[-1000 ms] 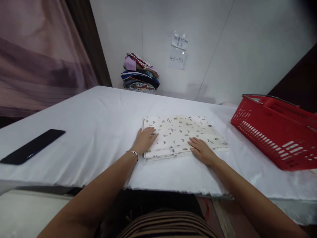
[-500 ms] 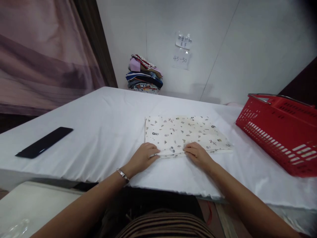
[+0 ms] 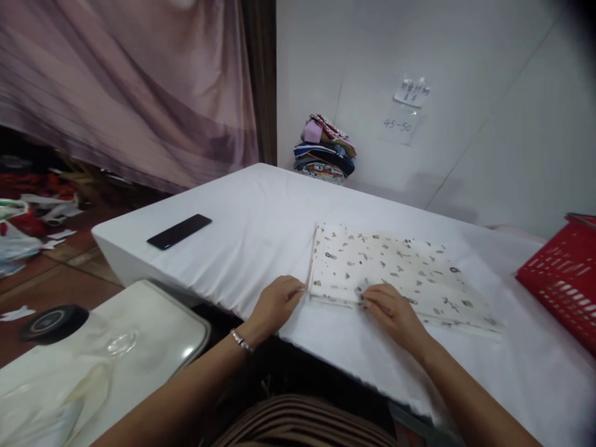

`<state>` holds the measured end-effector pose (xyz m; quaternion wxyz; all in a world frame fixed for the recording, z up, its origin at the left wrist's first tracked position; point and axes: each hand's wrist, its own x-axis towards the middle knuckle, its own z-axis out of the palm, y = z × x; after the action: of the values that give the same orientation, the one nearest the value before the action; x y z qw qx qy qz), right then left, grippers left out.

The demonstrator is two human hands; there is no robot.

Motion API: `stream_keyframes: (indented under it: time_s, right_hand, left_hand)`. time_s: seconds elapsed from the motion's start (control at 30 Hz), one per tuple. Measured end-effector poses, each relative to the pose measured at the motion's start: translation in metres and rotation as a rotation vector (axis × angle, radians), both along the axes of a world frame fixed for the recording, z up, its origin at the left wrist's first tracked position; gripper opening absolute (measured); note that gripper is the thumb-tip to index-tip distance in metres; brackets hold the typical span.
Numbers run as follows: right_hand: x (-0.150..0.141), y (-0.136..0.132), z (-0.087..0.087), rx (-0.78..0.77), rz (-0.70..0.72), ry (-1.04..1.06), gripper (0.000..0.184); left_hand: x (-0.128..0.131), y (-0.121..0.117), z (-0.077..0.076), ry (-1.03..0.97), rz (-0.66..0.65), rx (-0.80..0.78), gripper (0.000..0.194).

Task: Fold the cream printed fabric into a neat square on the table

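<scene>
1. Your cloth [image 3: 395, 267], white with a scatter of small dark motifs, lies flat and folded on the white-covered table [image 3: 251, 230], in front of you and somewhat to the right. Several layers show along its near edge.
2. Your left hand [image 3: 278, 304] is at the cloth's near left corner, its fingers curled and their tips drawn together. I cannot tell whether they grip that corner or sit just beside it. (You wear a silvery bracelet [image 3: 241, 340] on that wrist.)
3. Your right hand [image 3: 390, 310] is at the near edge, to the right of the left one, with bent fingertips touching the cloth. Whether they pinch the layers or merely press on them, I cannot tell; that spot is blurred.
4. A black slab [image 3: 179, 231] lies on the table to your left, well apart from the cloth.
5. To your right stands a red basket [image 3: 565, 267], cut off by the edge of view.
6. Beyond the table's far edge, a stack [image 3: 325, 150] of folded fabrics stands near the wall [image 3: 475, 81]. Two paper signs hang there, the lower sign [image 3: 397, 126] reading "45-50".
7. At your lower left, a black round object [image 3: 54, 323] rests on a pale surface [image 3: 156, 329].
</scene>
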<state>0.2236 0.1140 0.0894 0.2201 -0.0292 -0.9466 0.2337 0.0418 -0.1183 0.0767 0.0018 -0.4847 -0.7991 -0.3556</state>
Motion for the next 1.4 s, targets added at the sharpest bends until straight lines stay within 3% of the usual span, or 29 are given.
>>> stream_keyframes:
  time_s: [0.17, 0.37, 0.67, 1.0, 1.13, 1.3, 1.4]
  right_hand:
    - [-0.045, -0.046, 0.009, 0.112, 0.163, -0.038, 0.020]
    - [-0.076, -0.066, 0.001, 0.243, 0.104, -0.055, 0.022]
    - [-0.078, -0.057, -0.009, -0.142, 0.060, 0.030, 0.019]
    - [-0.078, -0.055, -0.014, -0.172, 0.083, 0.101, 0.021]
    - [-0.076, -0.052, -0.011, -0.046, 0.109, 0.150, 0.021]
    - [-0.078, -0.048, -0.008, 0.402, 0.197, 0.116, 0.022]
    - [-0.080, -0.047, -0.008, 0.522, 0.244, 0.036, 0.021]
  left_hand:
    - [0.006, 0.012, 0.004, -0.038, 0.025, -0.072, 0.009]
    - [0.007, 0.015, 0.000, -0.064, 0.060, -0.031, 0.007]
    - [0.007, 0.016, -0.001, -0.111, 0.077, -0.002, 0.010]
    - [0.015, 0.020, 0.005, -0.052, 0.125, -0.032, 0.028]
    - [0.016, 0.024, 0.002, 0.029, 0.132, -0.086, 0.021]
    - [0.015, 0.025, 0.001, 0.055, 0.121, -0.119, 0.015]
    - [0.015, 0.024, 0.001, 0.063, 0.127, -0.122, 0.011]
